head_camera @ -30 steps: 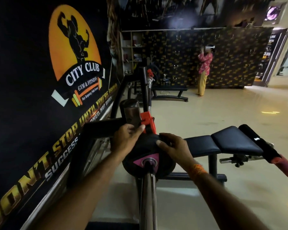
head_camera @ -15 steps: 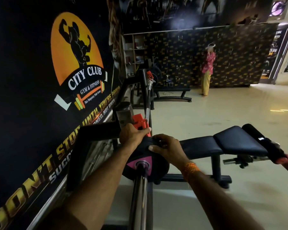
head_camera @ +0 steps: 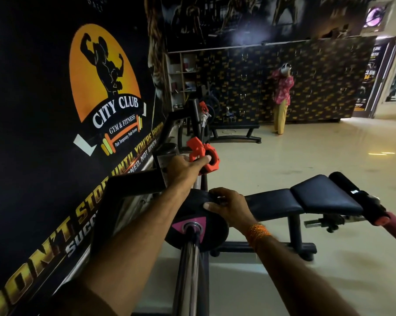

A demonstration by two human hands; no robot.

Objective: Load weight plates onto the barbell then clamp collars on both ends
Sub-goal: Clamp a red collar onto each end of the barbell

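At the near end of the barbell point(head_camera: 189, 265), our right hand point(head_camera: 229, 205) grips the rim of the weight plate point(head_camera: 192, 215) seated on the sleeve, steadying it, while our left hand point(head_camera: 185, 166) pinches the orange collar point(head_camera: 204, 156) above it, likely readying to clamp.

Plate point(head_camera: 196, 221) on barbell point(head_camera: 188, 267); bench point(head_camera: 306, 199) right.

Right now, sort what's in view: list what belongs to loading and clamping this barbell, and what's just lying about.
For the job: barbell; black weight plate under the right hand; orange collar in the left hand; second orange collar farther along.

Just about: padded bench; flat bench; shelves.
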